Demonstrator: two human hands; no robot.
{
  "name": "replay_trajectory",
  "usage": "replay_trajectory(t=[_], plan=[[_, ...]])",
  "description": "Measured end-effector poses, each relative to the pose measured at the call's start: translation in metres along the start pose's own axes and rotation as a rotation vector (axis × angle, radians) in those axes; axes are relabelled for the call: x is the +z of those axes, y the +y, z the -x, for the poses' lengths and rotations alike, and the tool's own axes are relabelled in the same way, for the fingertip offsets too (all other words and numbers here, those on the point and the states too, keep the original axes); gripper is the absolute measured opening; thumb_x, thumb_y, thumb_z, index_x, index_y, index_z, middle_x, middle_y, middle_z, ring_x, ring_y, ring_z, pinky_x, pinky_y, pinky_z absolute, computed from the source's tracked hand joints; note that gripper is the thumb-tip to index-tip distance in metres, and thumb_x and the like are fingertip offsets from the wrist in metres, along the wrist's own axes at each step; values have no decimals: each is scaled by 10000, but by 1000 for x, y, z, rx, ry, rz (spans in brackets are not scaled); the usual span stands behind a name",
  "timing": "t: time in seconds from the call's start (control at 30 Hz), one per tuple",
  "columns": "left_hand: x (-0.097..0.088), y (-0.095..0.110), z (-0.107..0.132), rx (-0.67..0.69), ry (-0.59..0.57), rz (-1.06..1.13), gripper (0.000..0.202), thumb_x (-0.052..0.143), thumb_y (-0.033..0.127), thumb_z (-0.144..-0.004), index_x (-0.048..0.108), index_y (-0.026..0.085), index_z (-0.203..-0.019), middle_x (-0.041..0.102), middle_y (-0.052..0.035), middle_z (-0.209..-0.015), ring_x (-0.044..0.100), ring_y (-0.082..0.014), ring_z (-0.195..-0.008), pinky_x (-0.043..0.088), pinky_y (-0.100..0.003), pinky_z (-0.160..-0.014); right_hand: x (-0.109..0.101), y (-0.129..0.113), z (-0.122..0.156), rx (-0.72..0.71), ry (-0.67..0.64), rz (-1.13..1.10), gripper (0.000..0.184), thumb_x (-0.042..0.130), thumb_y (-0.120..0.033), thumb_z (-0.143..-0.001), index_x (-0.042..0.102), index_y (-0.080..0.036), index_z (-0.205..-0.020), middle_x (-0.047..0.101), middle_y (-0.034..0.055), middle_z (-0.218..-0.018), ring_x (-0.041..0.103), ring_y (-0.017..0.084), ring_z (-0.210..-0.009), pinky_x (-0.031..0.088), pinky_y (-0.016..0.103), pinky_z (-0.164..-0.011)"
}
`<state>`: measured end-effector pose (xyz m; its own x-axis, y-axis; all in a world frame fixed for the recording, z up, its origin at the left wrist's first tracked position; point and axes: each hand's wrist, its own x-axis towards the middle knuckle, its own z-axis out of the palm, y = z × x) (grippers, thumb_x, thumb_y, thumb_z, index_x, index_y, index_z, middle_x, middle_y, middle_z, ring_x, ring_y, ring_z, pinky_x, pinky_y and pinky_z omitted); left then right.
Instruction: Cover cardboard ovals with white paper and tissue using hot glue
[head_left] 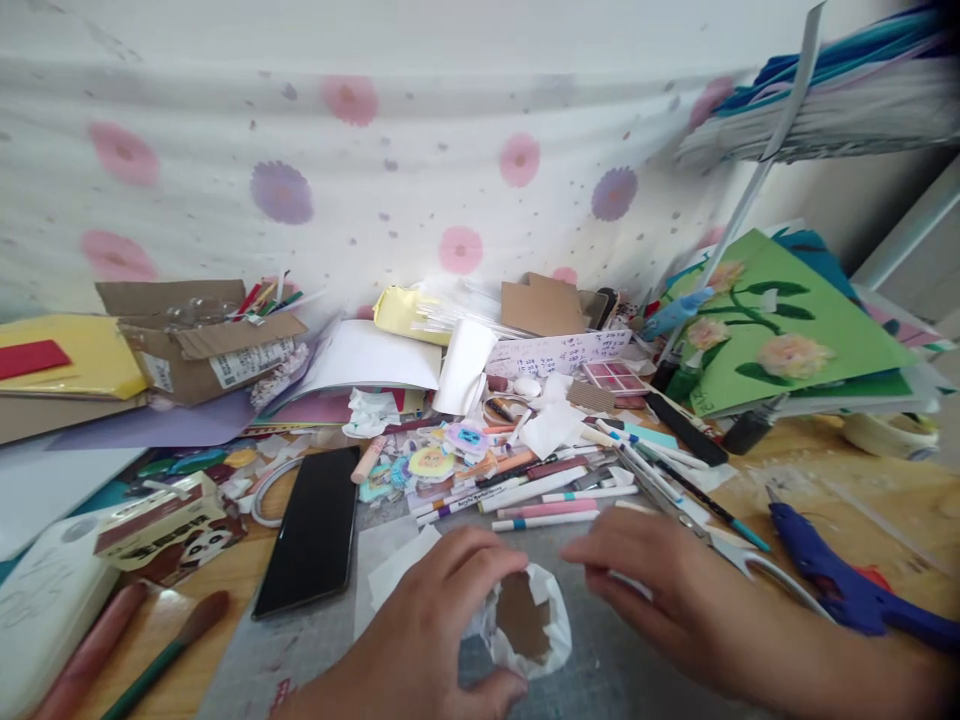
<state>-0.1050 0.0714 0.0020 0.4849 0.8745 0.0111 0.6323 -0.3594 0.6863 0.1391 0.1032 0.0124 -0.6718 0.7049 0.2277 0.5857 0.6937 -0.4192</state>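
A small round piece of brown cardboard (523, 617) has white tissue paper (556, 640) folded over its rim. My left hand (442, 610) grips it from the left, fingers at the far edge and thumb at the near edge. To its right, my right hand (660, 575) hovers apart from it, fingers extended and slightly blurred, with nothing visible in them. Under both lies a grey cutting mat (300, 660). White paper sheets (397, 575) lie behind my left hand. Scissors (731, 545) lie beyond my right hand, partly covered by the forearm.
A black phone (311, 530) and a panda-printed carton (172, 525) stand to the left. Several markers (540, 487) and paper cutouts pile up at the centre. On the right lies a blue glue gun (847, 580), below a green flower picture (795, 330).
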Motion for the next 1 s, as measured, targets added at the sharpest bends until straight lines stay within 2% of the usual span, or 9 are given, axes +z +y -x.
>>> replay_trajectory(t=[0.1,0.17,0.27,0.33,0.47,0.6,0.77,0.9,1.0], plan=[[10,-2,-1,35,-45,-3,652,741,139,-574,524,287,-1171,521,-30,-1215,504,-226,-1109,405,-323,-966,0,-11,30,13,-2,19,615,677,-241,-736,481,-272,-1318,597,93,-1260,590,243,-1108,520,288,-877],[20,-4,-2,127,-87,3,629,769,242,-602,515,277,-1177,541,-40,-1168,532,-224,-1044,437,-317,-913,5,-18,40,-25,-28,5,790,700,-196,-701,353,-282,-1406,539,98,-1332,543,246,-1176,497,294,-926],[36,-5,-3,237,-107,12,564,715,420,-683,502,271,-1183,579,-46,-1063,557,-211,-928,464,-320,-833,16,-24,45,-55,-88,-74,875,663,-150,-742,191,-335,-1456,512,73,-1363,523,212,-1201,468,295,-962],[45,-5,-2,244,-96,-2,569,704,449,-684,496,262,-1179,592,-54,-1041,558,-221,-910,464,-334,-814,22,-26,46,-29,-71,-137,909,689,-198,-745,148,-359,-1458,525,58,-1353,541,204,-1181,471,290,-959],[55,-6,1,196,-57,-32,697,771,360,-579,460,256,-1194,584,-60,-1113,547,-260,-987,456,-373,-847,26,-25,51,44,-19,-159,974,766,-222,-667,197,-357,-1445,569,45,-1304,578,204,-1131,491,279,-936],[59,-6,1,195,-1,-53,708,754,316,-572,444,247,-1204,572,-70,-1142,538,-271,-1015,447,-404,-879,30,-21,57,22,43,-112,913,779,-297,-647,288,-330,-1416,560,73,-1309,564,234,-1148,493,305,-937],[55,5,-3,202,-1,-86,656,759,377,-615,473,211,-1181,604,-93,-1121,547,-268,-1020,443,-412,-908,43,-15,56,4,104,-53,813,712,-155,-647,363,-277,-1371,615,68,-1232,603,205,-1086,506,283,-913],[44,9,-3,233,93,-77,754,729,557,-613,479,178,-1215,544,-144,-1241,512,-291,-1123,417,-428,-968,44,-8,50,44,44,37,668,646,-174,-700,449,-205,-1337,604,113,-1238,586,233,-1104,506,346,-922],[33,7,0,164,223,-73,496,671,434,-734,538,189,-1144,564,-122,-1201,529,-259,-1108,443,-394,-943,38,-4,46,98,-64,142,576,615,-190,-728,516,-179,-1295,592,148,-1251,567,282,-1129,500,431,-923]])
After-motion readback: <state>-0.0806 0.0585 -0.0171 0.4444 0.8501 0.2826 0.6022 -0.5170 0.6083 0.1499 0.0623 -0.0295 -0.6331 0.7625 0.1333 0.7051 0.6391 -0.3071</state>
